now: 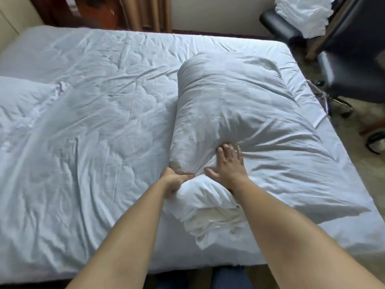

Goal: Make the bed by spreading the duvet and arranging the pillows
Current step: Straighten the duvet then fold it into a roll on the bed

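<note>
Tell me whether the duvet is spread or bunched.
Spread: the duvet covers the bed, wrinkled. Only the pillow sits on top.

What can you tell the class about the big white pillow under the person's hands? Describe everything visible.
The plump white fabric pillow is soft, rumpled and creased, in a cotton-looking case. It lies flat on the right half of the white wrinkled duvet, running away from the viewer. Its near end is bunched into folds. The left hand grips the near left corner, and the right hand presses down on top with fingers spread, denting it.
</note>
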Demonstrator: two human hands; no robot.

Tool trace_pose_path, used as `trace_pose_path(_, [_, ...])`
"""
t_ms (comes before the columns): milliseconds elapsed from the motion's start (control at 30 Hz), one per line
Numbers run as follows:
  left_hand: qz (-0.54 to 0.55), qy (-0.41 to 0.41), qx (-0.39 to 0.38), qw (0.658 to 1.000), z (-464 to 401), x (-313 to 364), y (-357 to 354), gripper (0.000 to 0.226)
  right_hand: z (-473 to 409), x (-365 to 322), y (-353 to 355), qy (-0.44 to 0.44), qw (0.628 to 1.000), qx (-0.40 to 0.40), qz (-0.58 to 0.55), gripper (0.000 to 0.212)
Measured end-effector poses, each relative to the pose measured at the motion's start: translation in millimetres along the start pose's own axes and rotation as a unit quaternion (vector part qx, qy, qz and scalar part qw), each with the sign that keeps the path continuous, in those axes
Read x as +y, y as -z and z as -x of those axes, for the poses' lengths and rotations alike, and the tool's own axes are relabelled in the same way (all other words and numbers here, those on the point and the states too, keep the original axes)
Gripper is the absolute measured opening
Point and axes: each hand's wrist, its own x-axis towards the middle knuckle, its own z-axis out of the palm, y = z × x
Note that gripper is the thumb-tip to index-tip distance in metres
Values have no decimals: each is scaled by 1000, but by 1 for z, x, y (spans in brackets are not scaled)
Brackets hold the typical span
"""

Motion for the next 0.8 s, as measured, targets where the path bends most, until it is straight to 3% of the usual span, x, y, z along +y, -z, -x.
trace_pose_path(100, [8,-1,-8,1000,-1,-14,17,49,-12,-24,13,23,998,57,23,71])
trace_pose_path(233, [16,12,-2,1000,-16,-28,14,69,-34,-24,3,42,998,-15,46,75])
trace_pose_path(300, [-76,-4,10,997,-23,-30,21,84,-41,-19,-9,51,997,-41,37,72])
trace_pose_path(333, [-185,-16,5,983,-26,-29,26,95,-44,-17,-15,59,997,-45,32,69])
trace_pose_path(367, [-315,-39,0,948,-29,-28,33,103,-46,-14,-21,72,996,-39,29,65])
trace_pose_path(433, [-543,-178,26,820,-37,-26,52,98,-50,-7,-32,102,995,5,16,67])
trace_pose_path(500, [-675,-388,30,626,-49,-18,59,91,-51,-2,-43,110,992,54,-9,68])
trace_pose_path(567, [-727,-524,-82,436,-59,-8,55,89,-53,3,-53,105,991,84,-27,61])
trace_pose_path(600, [-735,-560,-133,358,-64,-3,51,91,-55,5,-59,110,989,98,-30,60])
trace_pose_path(633, [-735,-585,-167,300,-69,1,47,94,-56,7,-65,117,986,113,-34,59])
trace_pose_path(667, [-739,-591,-187,264,-73,7,42,98,-59,9,-69,128,982,132,-38,58])
trace_pose_path(800, [-760,-571,-247,186,-98,12,39,116,-66,13,-88,160,971,174,-46,56])
